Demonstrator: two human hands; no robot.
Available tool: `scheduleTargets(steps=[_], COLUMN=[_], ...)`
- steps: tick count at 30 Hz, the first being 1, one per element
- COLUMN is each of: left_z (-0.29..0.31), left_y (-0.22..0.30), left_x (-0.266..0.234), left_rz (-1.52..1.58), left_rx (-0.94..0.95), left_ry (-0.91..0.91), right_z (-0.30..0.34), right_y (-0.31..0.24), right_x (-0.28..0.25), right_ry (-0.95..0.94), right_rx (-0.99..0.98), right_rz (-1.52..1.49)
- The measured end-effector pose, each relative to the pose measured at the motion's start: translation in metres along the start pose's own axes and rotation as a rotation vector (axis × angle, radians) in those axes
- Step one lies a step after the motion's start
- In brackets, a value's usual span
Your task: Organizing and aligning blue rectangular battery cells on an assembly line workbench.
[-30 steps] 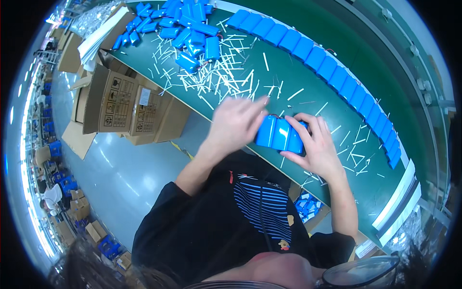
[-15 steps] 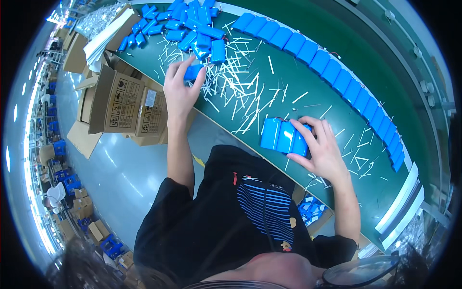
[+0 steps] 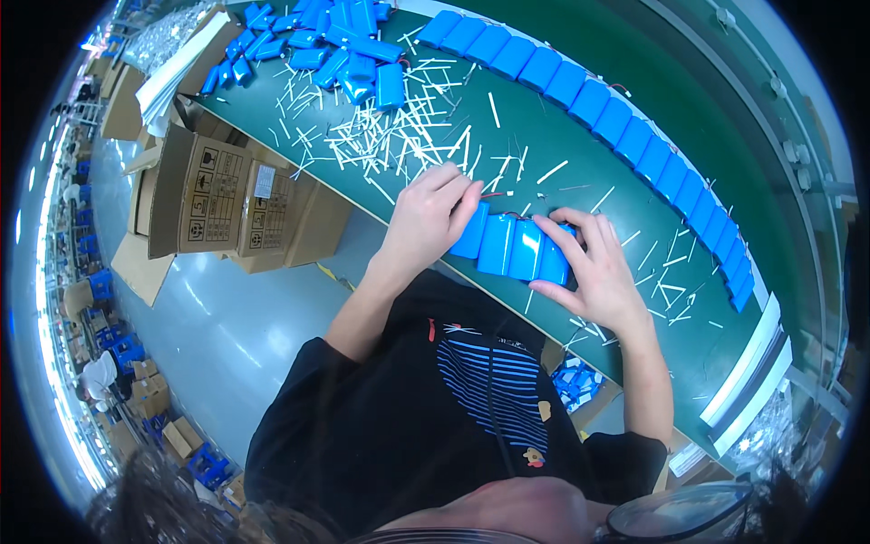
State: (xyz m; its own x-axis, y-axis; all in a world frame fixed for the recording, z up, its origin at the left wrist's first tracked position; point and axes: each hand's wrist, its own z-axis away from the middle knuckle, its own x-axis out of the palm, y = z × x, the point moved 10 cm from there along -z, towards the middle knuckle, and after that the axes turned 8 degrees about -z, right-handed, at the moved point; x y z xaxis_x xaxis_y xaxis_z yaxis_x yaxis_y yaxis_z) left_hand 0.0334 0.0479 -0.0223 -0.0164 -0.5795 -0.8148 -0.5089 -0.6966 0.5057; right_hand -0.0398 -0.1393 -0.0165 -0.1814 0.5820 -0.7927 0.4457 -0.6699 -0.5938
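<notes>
Near the front edge of the green table, my right hand curls round the right end of a short row of blue battery packs, thumb at the near side and fingers at the far side. My left hand pinches another blue battery pack by its left side. That pack stands slightly tilted against the row's left end. A red wire with a small white connector sticks out beyond its far end. My left fingertips are partly hidden behind the hand.
Loose white strips litter the green table. A heap of blue battery packs lies at the far left. A long curved row of packs lines the far edge. Cardboard boxes stand left of the table; a box of blue pieces sits below its front edge.
My left hand has come from beside the heap, rightward and nearer, bringing a blue battery pack up to the short row. My right hand has stayed on the row.
</notes>
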Motion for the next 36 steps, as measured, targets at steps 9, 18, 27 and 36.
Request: scheduleTargets(steps=[9,18,27,36], left_z=[0.023,0.013,-0.020,-0.059], left_y=[0.029,0.051,0.019,-0.069], left_x=[-0.007,0.028,-0.023,-0.061], left_rz=[-0.016,-0.256,-0.228,-0.542], left_rx=[0.197,0.433,0.376,0.025], left_ry=[0.042,-0.168,0.010,0.314], right_z=[-0.001,0.002,0.001,0.008], right_y=[0.000,0.000,-0.001,0.020], right_x=[-0.001,-0.001,-0.018,-0.023], right_ry=[-0.007,0.038,0.106,0.189], right_rx=[-0.004,-0.006,0.048,0.153], right_rz=[-0.005,0.011,-0.059,-0.208])
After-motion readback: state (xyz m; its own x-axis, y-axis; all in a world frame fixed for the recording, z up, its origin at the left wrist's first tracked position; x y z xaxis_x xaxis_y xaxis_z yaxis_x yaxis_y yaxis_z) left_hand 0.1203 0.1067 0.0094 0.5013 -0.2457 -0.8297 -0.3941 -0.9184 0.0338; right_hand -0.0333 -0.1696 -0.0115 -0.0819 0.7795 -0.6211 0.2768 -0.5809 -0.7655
